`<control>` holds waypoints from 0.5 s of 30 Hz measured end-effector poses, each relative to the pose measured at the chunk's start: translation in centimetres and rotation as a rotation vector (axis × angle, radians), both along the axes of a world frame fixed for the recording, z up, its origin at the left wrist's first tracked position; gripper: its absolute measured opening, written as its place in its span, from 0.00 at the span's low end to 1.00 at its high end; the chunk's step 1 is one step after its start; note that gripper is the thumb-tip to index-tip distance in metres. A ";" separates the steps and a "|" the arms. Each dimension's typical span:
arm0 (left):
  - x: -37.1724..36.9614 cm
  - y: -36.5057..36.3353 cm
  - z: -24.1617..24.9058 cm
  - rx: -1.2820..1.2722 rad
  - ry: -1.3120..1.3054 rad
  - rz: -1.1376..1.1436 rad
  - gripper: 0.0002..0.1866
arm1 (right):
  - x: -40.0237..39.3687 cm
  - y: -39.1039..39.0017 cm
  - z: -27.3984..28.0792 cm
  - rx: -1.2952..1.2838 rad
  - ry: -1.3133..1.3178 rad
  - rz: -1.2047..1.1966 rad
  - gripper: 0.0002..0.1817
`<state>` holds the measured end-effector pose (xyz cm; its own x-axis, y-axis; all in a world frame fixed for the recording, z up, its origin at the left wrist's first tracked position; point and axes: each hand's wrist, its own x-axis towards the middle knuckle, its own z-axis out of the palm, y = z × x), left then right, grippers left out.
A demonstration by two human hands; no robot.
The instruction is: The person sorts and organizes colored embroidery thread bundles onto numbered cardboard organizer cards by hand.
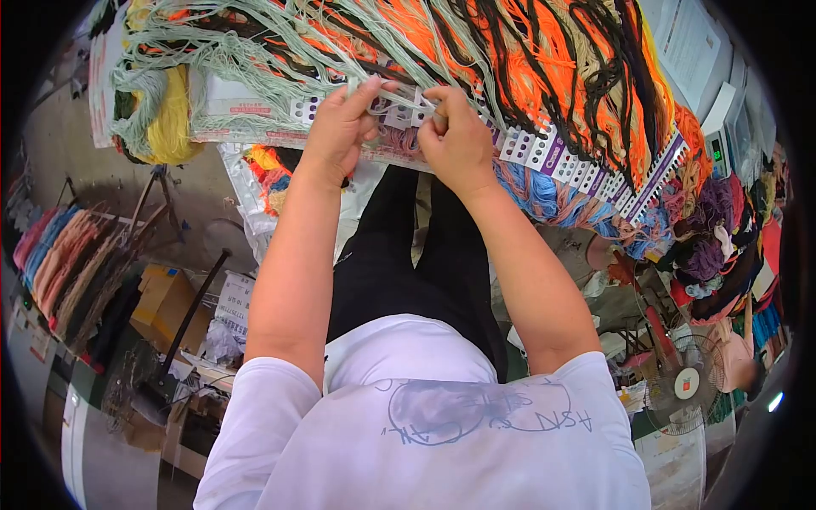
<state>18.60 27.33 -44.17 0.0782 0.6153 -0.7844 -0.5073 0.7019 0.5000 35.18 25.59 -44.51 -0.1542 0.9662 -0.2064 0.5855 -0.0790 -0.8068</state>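
Observation:
My left hand [338, 129] is closed, thumb and fingers pinching strands of pale green embroidery thread [246, 59]. To its right, my right hand [460, 143] has its fingers curled around the same pale strands, which stretch between the two hands. Beneath and beyond them, long orange [557, 64] and black threads fan out across the table. White punched thread cards [544, 151] with purple labels lie in a row along the near edge, threads hanging through their holes. My fingers partly cover the cards in the middle.
Blue and pink yarn [544, 197] hangs below the cards. A yellow skein [170, 115] drapes over the table's left end. Purple yarn bundles [710, 242] and a fan [687, 382] are at right. A rack of coloured skeins [72, 263] and a cardboard box [170, 306] stand at left.

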 end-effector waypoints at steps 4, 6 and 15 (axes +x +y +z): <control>-0.2 -0.6 0.0 0.092 0.206 0.111 0.08 | -0.3 1.0 -0.8 0.121 -0.066 -0.094 0.09; 0.3 -0.9 0.3 0.127 0.297 0.149 0.08 | -0.6 1.6 -1.6 0.201 -0.062 -0.109 0.07; 1.9 -1.2 -0.1 0.079 0.278 0.458 0.11 | -0.3 1.8 -3.2 -0.288 0.482 -0.409 0.07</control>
